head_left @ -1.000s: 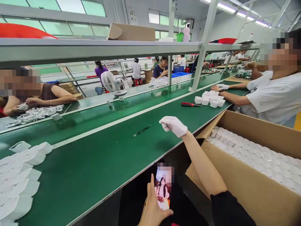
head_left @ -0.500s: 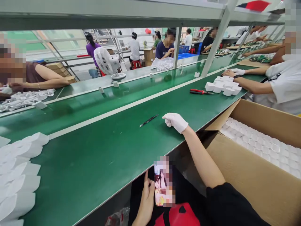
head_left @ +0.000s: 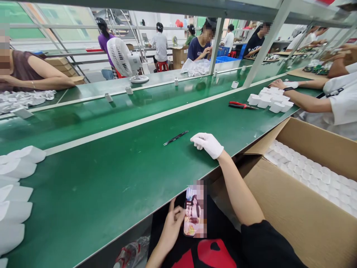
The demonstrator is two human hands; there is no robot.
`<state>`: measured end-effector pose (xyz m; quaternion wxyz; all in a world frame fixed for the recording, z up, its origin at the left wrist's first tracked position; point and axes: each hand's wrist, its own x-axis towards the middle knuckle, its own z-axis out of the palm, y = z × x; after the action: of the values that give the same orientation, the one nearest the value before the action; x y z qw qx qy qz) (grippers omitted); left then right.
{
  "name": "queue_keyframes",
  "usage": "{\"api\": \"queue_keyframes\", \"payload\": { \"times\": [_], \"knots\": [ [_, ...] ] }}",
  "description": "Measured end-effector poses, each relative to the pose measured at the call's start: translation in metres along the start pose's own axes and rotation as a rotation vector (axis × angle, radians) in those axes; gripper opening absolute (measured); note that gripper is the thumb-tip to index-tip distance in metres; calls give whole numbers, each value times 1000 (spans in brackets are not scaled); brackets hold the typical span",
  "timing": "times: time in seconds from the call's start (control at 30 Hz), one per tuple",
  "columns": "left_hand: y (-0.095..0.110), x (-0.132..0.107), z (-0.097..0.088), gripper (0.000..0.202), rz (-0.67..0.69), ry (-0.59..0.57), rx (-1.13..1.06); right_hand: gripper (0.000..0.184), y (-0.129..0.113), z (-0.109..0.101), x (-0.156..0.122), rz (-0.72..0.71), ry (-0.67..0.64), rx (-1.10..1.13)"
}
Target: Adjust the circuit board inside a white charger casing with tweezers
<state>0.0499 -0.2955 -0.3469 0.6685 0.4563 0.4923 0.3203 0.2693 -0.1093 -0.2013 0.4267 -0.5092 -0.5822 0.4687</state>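
Observation:
My right hand (head_left: 206,145), in a white glove, rests on the green bench top (head_left: 111,186) with its fingers curled together and nothing visible in them. Just left of it lies a pair of black tweezers (head_left: 176,138), apart from the fingers. Below the bench edge, my bare left hand (head_left: 172,225) is beside a smartphone (head_left: 192,217) lying on my lap. Its fingers are apart and partly bent, with fingertips at the phone's left edge. The phone's screen is lit with a picture, part of it blurred out.
White plastic housings (head_left: 19,167) stand at the left, and another group (head_left: 270,99) lies at the right near red-handled pliers (head_left: 242,105). An open cardboard box (head_left: 301,197) holds rows of white parts. Metal posts (head_left: 267,44) rise from the bench; co-workers sit around, one person's hand (head_left: 277,84) by the housings.
The view has shifted slightly, so the far bench sits higher. My left hand's fingers have bent and moved at the phone's edge. My right hand stays almost where it was.

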Motion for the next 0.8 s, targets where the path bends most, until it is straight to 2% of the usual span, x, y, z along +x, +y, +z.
{"api": "queue_keyframes", "payload": {
  "times": [0.07,0.23,0.33,0.4,0.47,0.53,0.63,0.8],
  "knots": [
    [1,3,3,58,-39,97,-43,20,1,1,0,-6,-4,-27],
    [-4,1,6,54,-29,157,-34,19,4,3,0,-31,-9,-82],
    [-5,-7,1,51,24,32,-49,21,6,3,0,-38,-10,-101],
    [-5,-12,-3,59,71,-121,-34,22,7,3,0,-43,-11,-106],
    [-4,-15,-5,67,92,-220,7,23,8,2,-1,-49,-11,-109],
    [-3,-16,-6,70,91,-238,54,22,8,2,0,-55,-11,-112],
    [-2,-14,-4,72,86,-204,99,20,9,2,0,-63,-8,-120],
    [-4,-12,-5,67,104,-236,41,20,10,1,-1,-82,-9,-135]
  ]
}}
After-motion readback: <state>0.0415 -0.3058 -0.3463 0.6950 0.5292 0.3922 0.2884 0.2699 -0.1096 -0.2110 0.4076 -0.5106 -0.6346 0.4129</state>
